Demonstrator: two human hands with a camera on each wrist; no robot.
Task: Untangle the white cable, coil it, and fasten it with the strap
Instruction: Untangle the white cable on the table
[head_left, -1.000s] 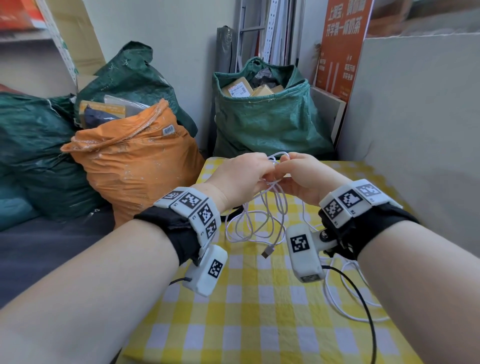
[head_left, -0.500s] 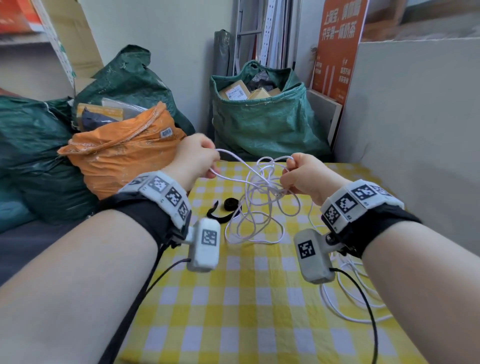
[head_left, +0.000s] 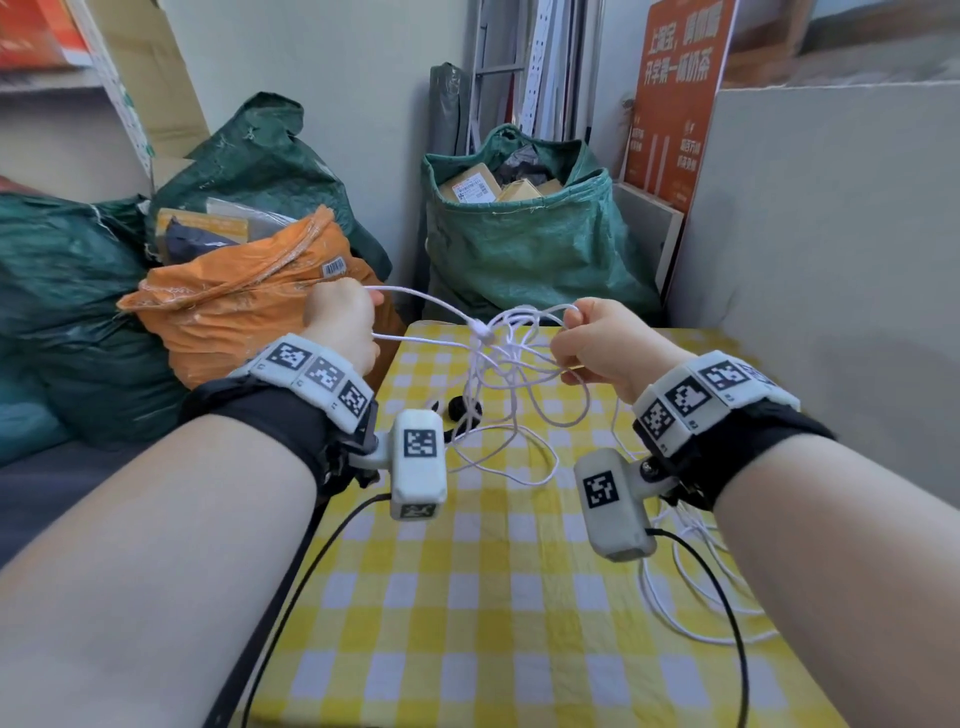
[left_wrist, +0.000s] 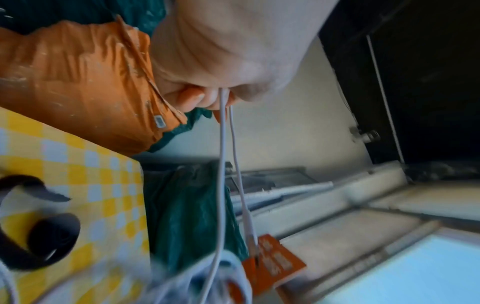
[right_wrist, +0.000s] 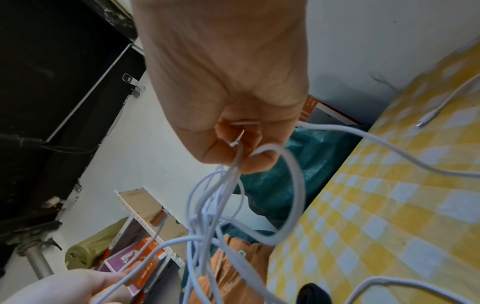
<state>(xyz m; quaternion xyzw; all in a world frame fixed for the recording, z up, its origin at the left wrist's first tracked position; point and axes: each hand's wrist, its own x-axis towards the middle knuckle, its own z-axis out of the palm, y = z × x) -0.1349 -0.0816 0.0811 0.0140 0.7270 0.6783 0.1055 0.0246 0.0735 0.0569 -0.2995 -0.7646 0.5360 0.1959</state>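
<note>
Two hands are raised above the counter (head_left: 467, 597), held apart with the white cable (head_left: 498, 358) strung between them. The left hand (head_left: 340, 325) sits over toward the orange bag (head_left: 244, 312), its fingers curled tight on two strands of the cable; the left wrist view shows both strands leaving the pinch side by side (left_wrist: 223, 127), one of them ending in a plug further down. The right hand (head_left: 597, 340) is also closed, gripping a bunch of loops at its fingertips (right_wrist: 239, 148). Between the hands the cable gathers into a knotted tangle in mid-air, with several loops hanging from it down to the yellow-and-white checked cloth. More of the cable lies slack on the cloth on the right side, under the right forearm, and the right wrist view shows another plug end lying flat on the cloth (right_wrist: 426, 121).

The black strap (head_left: 457, 408) lies on the counter beneath the tangle, near the far left edge, touched by neither hand; in the left wrist view it shows as a partly rolled dark band (left_wrist: 49, 236).

Beyond the counter stands a green woven sack (head_left: 535, 249) with cardboard parcels in its open top, and an orange sign (head_left: 675, 93) leans against the wall beside it.
</note>
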